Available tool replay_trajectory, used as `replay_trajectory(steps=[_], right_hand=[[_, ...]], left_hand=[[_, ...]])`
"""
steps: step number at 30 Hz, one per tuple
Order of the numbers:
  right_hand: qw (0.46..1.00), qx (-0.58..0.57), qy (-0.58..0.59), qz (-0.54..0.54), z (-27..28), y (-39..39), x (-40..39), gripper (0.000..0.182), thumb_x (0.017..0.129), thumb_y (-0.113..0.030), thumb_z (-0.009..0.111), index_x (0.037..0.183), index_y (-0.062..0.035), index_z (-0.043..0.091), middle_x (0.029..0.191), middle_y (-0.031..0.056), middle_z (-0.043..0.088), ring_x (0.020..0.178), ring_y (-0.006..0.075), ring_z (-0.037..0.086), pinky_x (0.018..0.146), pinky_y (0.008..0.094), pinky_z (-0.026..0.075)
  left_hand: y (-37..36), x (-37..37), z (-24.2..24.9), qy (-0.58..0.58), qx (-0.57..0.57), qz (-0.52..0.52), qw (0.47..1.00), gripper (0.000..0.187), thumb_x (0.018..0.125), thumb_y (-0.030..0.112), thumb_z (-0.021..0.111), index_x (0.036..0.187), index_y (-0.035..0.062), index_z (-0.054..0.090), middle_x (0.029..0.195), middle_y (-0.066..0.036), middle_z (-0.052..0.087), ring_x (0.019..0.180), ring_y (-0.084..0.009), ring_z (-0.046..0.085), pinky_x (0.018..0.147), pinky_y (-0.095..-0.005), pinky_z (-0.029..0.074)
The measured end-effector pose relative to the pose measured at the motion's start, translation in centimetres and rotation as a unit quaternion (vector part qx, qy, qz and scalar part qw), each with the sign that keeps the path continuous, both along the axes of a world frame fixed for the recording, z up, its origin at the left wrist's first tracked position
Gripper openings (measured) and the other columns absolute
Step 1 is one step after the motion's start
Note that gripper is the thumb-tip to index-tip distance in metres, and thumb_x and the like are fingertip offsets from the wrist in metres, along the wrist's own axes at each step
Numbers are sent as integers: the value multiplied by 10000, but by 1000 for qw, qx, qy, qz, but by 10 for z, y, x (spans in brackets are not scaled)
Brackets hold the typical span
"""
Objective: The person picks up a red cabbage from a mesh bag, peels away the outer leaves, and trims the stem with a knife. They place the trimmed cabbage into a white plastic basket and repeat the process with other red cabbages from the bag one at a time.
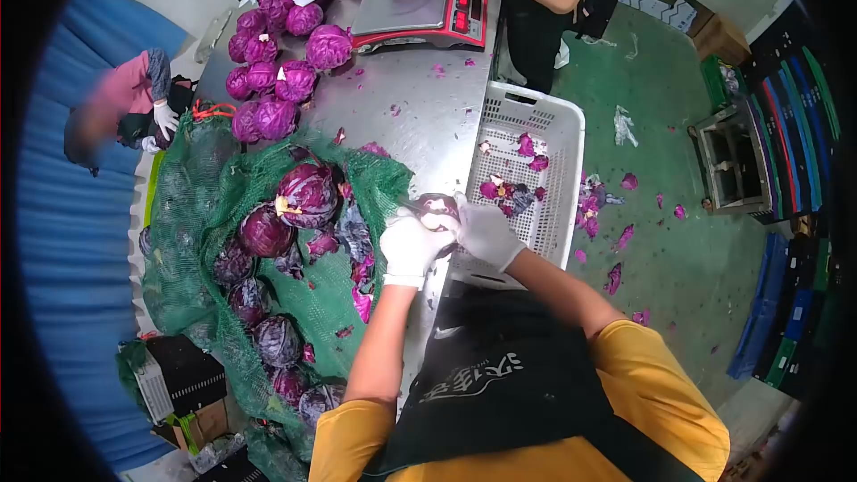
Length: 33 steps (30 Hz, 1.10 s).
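Observation:
My left hand [409, 248], in a white glove, is closed around the near left side of a red cabbage [437, 205]. My right hand [489, 234], gloved too, grips the same cabbage from the right. Its pale stem end faces up between my fingers, and the gloves hide much of it. A thin dark edge shows by my left fingers; I cannot make out what it is. To the left, several untrimmed red cabbages [306, 195] lie on a green mesh sack [357, 174] with loose leaves.
A white plastic crate [571, 156] with leaf scraps stands right of the metal table [446, 112]. Peeled cabbages [328, 46] are piled at the back left beside a red scale [406, 34]. Co-workers stand at the far end and left. Leaves litter the green floor [652, 250].

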State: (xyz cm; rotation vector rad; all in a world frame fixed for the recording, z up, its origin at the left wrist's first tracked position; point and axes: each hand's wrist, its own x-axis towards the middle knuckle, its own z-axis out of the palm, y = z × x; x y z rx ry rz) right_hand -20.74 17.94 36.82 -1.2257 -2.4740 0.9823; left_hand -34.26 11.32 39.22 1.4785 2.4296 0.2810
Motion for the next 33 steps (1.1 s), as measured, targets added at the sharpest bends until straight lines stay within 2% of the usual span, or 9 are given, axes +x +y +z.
replay_trajectory(steps=[9,11,15,17,20,21,23,31,33], right_hand=[[956,265,103,65,-51,21,-5,213,894,-221,519,915,-45,637,737,171,630,712,314,639,584,412,501],[997,3,12,-81,-73,41,-17,277,918,-249,462,907,-61,665,813,182,652,793,335,647,671,425,516],[971,-120,-90,-188,-81,64,8,415,921,-396,415,981,-78,675,935,171,672,861,360,644,768,445,498],[991,-25,-22,-129,-154,79,27,421,913,-439,465,1060,-95,658,917,155,679,831,340,655,765,426,507],[984,-67,157,-39,-65,47,18,494,859,-492,549,1154,-101,615,852,152,683,795,308,667,760,396,517],[983,-162,29,-86,5,28,7,584,792,-521,623,1191,-96,583,887,152,675,802,287,663,740,379,521],[978,61,194,-37,-7,2,-9,605,764,-525,662,1151,-65,589,1038,149,637,868,307,642,740,371,519],[957,-175,70,-221,-107,57,-11,439,859,-506,551,984,-93,634,862,117,666,774,293,655,743,403,506],[974,-20,-59,-220,-89,68,6,561,812,-531,609,1114,-58,590,976,181,637,834,306,646,781,416,505]], left_hand=[[4,1,6,-4,-40,45,998,880,550,692,715,950,-72,535,863,-252,618,811,-362,647,728,-406,529],[-5,11,19,-8,-75,40,996,976,527,681,736,1101,-70,490,998,-272,573,903,-375,627,779,-419,515],[-49,6,-9,33,0,14,999,1076,547,616,762,1295,-58,382,1109,-260,530,937,-365,618,769,-405,522],[-57,-7,-11,-30,32,32,999,1072,544,625,761,1283,-57,388,1078,-255,547,896,-362,628,752,-398,527],[-49,-10,-6,-34,11,36,999,1007,545,645,757,1203,-44,429,1005,-252,563,833,-361,638,718,-400,530],[-42,-9,-7,-23,3,32,999,982,544,653,755,1168,-38,442,980,-250,566,818,-363,640,708,-400,531],[-30,1,13,-61,-45,57,996,1078,561,623,761,1298,-72,391,1121,-276,554,1002,-393,599,836,-411,501],[-64,-11,1,-152,82,30,985,1031,583,445,828,1340,-67,350,1193,-239,516,1116,-349,543,939,-395,444],[-67,-19,-14,-152,109,41,981,998,587,413,836,1316,-80,367,1187,-232,520,1102,-333,547,940,-382,440]])
